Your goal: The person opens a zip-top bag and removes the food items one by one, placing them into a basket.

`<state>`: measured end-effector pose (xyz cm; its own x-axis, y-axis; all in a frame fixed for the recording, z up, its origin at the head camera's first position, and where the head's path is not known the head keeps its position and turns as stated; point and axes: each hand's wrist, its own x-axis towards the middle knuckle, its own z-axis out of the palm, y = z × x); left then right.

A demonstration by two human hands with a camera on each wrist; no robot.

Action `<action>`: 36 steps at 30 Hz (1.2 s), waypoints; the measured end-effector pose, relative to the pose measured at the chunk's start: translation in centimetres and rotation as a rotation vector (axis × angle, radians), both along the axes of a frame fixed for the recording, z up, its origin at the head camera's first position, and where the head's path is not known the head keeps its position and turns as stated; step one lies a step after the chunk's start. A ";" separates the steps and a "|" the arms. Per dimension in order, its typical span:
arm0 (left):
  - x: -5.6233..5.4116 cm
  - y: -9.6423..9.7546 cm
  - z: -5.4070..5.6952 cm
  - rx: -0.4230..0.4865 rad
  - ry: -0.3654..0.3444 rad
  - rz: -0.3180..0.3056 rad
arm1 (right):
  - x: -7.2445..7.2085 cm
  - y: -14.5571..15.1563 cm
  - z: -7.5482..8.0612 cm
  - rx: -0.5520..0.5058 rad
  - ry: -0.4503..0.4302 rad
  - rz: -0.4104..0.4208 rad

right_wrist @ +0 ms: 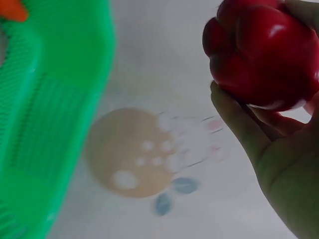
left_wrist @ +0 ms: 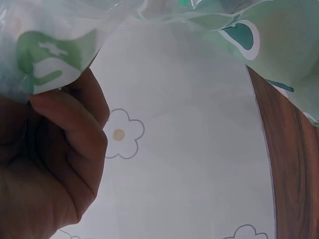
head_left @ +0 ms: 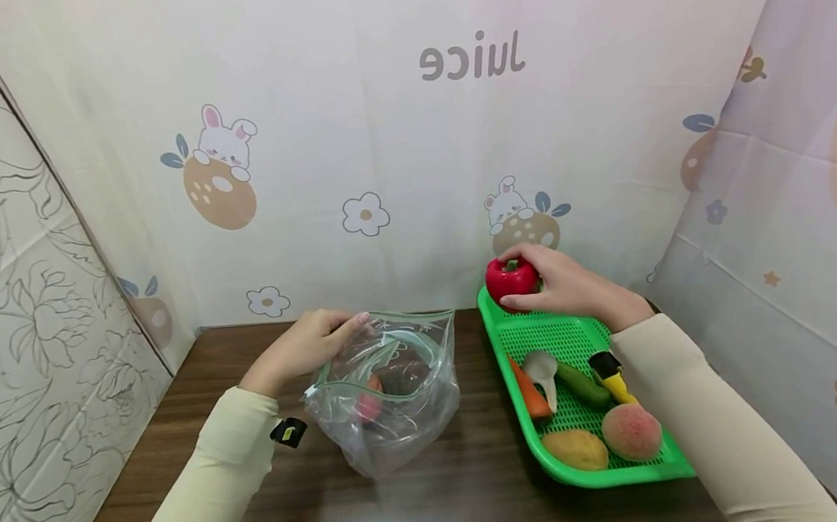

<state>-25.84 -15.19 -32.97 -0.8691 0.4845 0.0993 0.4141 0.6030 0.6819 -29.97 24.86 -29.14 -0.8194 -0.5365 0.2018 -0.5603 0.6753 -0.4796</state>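
My right hand [head_left: 549,279] grips a red bell pepper [head_left: 512,278] over the far left corner of the green tray [head_left: 557,336]. The right wrist view shows the pepper [right_wrist: 261,50] wrapped by fingers [right_wrist: 239,124], with the tray's rim [right_wrist: 55,99] to the left. My left hand [head_left: 321,338] pinches the upper edge of a clear zip bag [head_left: 388,390] standing on the table; the bag's mouth gapes and a reddish item [head_left: 368,404] lies inside. In the left wrist view, curled fingers [left_wrist: 75,124] hold the bag's printed plastic [left_wrist: 50,55].
The tray holds a carrot [head_left: 530,391], a white piece [head_left: 543,368], a cucumber [head_left: 583,386], a yellow and black item [head_left: 609,375], a peach [head_left: 631,433] and a potato [head_left: 576,449]. The dark wooden table [head_left: 444,496] is walled by patterned cloth on three sides.
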 end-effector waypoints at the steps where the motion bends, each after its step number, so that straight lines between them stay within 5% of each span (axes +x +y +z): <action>1: 0.0 0.0 0.0 -0.002 0.004 0.002 | -0.5 0.4 -0.5 -0.005 -0.006 -0.011; 9: 0.1 -0.1 0.1 -0.005 -0.004 0.017 | -3.7 2.7 -4.5 0.001 -0.063 -0.105; 21: 0.3 -0.2 -0.1 0.011 -0.011 -0.002 | -6.3 3.8 -11.0 0.050 -0.127 -0.174; 36: 0.1 -0.3 -0.2 -0.003 -0.006 -0.004 | -6.0 3.4 -13.2 0.080 -0.277 -0.179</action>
<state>-25.75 -15.53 -33.18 -0.8676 0.4886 0.0922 0.4123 0.6033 0.6827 -36.00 28.25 -42.31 -0.9198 -0.3845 -0.0782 -0.2856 0.7927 -0.5386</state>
